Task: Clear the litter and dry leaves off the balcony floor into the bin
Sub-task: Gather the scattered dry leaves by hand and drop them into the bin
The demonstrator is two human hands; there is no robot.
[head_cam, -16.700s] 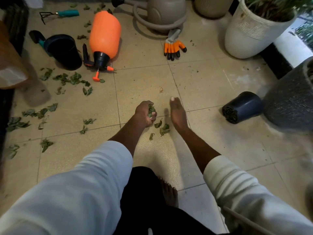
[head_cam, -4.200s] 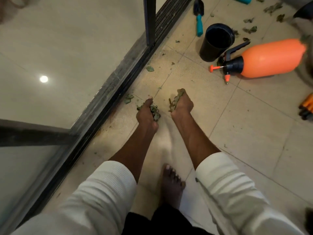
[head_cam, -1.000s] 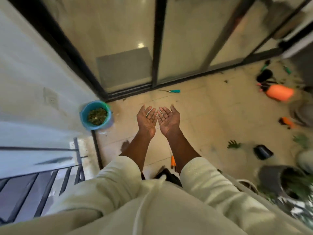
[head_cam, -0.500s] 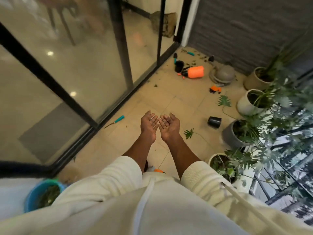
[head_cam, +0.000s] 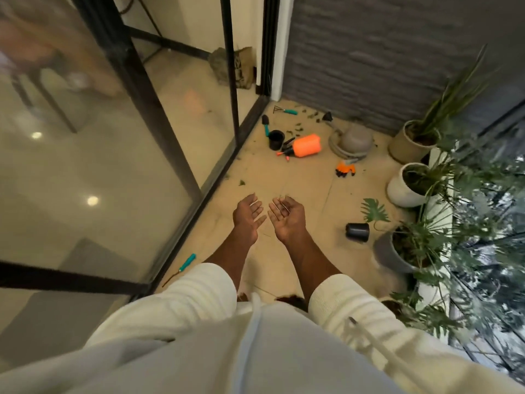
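I stand on the balcony with both arms stretched out in front of me. My left hand (head_cam: 248, 216) and my right hand (head_cam: 285, 218) are palm up, side by side, fingers relaxed and holding nothing. Dry green leaves (head_cam: 298, 129) lie scattered on the tiles at the far end near the grey wall, and one small leaf (head_cam: 241, 182) lies by the door track. The bin is out of view.
An orange sprayer (head_cam: 305, 145), an upright black pot (head_cam: 276, 139), a teal trowel (head_cam: 266, 125), a teal rake (head_cam: 285, 110), a grey watering can (head_cam: 355, 139), orange gloves (head_cam: 345, 169), a tipped black pot (head_cam: 357, 231) and a teal-handled tool (head_cam: 184, 264) lie on the floor. Potted plants (head_cam: 409, 183) line the right side; glass doors (head_cam: 159, 143) stand left.
My view has swung from the blue bin toward the far end of the balcony, so the bin has left the frame. My empty hands have drifted slightly apart.
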